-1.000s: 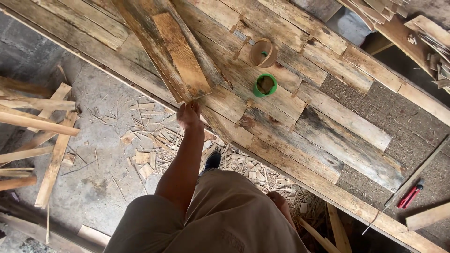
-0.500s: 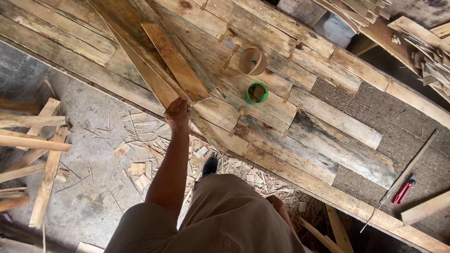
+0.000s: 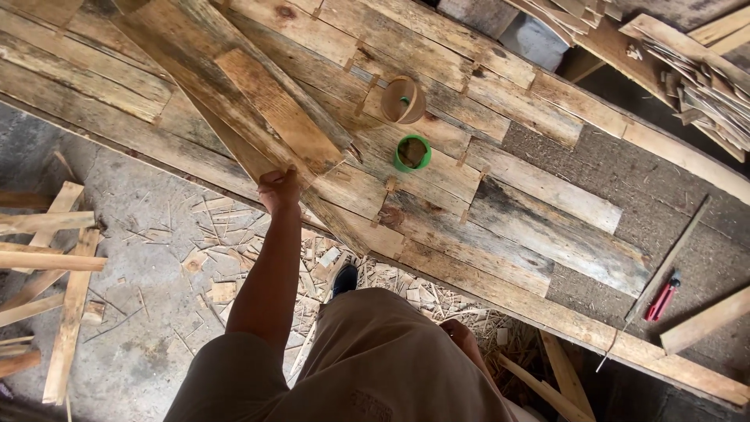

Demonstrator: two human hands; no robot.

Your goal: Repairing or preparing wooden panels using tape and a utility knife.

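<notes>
My left hand (image 3: 279, 190) is stretched forward and grips the near end of a stack of long weathered planks (image 3: 234, 101), which lie slanted across a workbench of rough boards (image 3: 547, 234). The top plank is shorter and more orange than the others. My right hand (image 3: 461, 336) hangs low by my hip, mostly hidden behind my beige clothing, and I cannot tell whether it holds anything. A green tape roll (image 3: 412, 152) and a brown cardboard ring (image 3: 402, 99) rest on the bench to the right of the planks.
A red hand tool (image 3: 662, 297) and a thin long strip (image 3: 664, 266) lie at the bench's right end. More planks are piled at the top right (image 3: 687, 70). Loose wood offcuts (image 3: 47, 266) and splinters (image 3: 234, 242) litter the concrete floor at the left.
My left hand keeps its grip on the plank ends and has shifted slightly left along the bench edge. The view has drifted with it.
</notes>
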